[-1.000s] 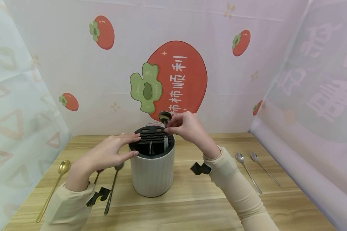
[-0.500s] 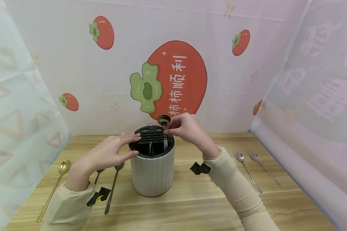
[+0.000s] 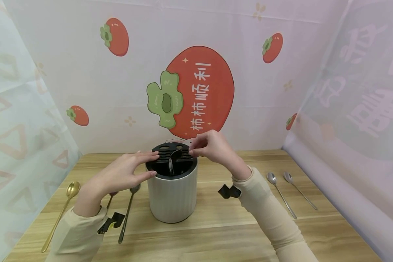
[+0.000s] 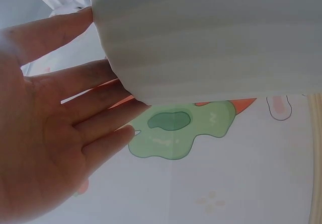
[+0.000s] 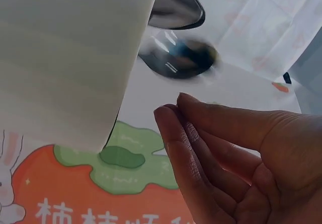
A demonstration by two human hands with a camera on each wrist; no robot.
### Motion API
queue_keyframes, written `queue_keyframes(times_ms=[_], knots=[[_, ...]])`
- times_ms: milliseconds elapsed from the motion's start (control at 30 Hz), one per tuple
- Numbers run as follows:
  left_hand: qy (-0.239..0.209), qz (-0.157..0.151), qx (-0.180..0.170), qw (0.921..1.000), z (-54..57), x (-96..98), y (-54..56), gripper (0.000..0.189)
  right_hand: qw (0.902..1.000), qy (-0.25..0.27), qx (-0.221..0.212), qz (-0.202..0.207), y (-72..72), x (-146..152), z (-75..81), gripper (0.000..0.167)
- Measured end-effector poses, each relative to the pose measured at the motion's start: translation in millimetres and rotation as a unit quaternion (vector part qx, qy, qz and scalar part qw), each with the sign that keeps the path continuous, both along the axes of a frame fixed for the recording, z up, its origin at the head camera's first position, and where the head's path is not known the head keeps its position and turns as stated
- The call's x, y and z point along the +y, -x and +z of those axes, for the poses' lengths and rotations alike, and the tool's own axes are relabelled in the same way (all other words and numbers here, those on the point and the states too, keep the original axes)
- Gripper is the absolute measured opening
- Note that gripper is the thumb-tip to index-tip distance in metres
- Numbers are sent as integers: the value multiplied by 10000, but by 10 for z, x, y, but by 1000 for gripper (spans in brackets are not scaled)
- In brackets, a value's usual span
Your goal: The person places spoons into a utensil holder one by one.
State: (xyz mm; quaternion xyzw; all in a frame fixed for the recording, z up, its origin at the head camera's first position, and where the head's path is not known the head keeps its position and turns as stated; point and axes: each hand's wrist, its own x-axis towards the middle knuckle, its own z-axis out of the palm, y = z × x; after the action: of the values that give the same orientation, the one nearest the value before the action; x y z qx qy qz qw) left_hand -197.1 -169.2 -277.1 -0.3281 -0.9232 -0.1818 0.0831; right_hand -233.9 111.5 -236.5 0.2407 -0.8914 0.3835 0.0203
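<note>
A white ribbed utensil holder (image 3: 173,200) with a black slotted top (image 3: 162,148) stands on the wooden table. My left hand (image 3: 122,171) rests its spread, straight fingers and thumb at its left rim. My right hand (image 3: 213,147) hovers at its right rim, thumb and fingertips close together with nothing between them. A dark, shiny spoon (image 3: 175,155) leans left in the holder, bowl up; this bowl is blurred in the right wrist view. A second spoon (image 5: 176,7) sits beside it in that view. Their handles are hidden inside.
A gold spoon (image 3: 72,189) and a dark spoon (image 3: 131,203) lie left of the holder, with another utensil (image 3: 111,196) partly hidden by the left arm. Two silver spoons (image 3: 283,196) (image 3: 298,189) lie at the right. A printed cloth (image 3: 249,109) hangs behind.
The right hand lowered the spoon into the holder, then let it go and shifted slightly right. The spoon's bowl dropped and tipped to the left. The left hand stayed in place.
</note>
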Motion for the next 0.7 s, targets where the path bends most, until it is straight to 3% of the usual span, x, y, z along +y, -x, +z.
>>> queue_keyframes(times_ms=[267, 700], knots=[[-19, -1, -2, 10000, -13, -6, -4, 52, 9987, -179, 221, -419, 6, 228, -81, 8], [25, -1, 47, 10000, -31, -9, 13, 51, 9950, -492, 106, -866, 61, 552, -240, 12]])
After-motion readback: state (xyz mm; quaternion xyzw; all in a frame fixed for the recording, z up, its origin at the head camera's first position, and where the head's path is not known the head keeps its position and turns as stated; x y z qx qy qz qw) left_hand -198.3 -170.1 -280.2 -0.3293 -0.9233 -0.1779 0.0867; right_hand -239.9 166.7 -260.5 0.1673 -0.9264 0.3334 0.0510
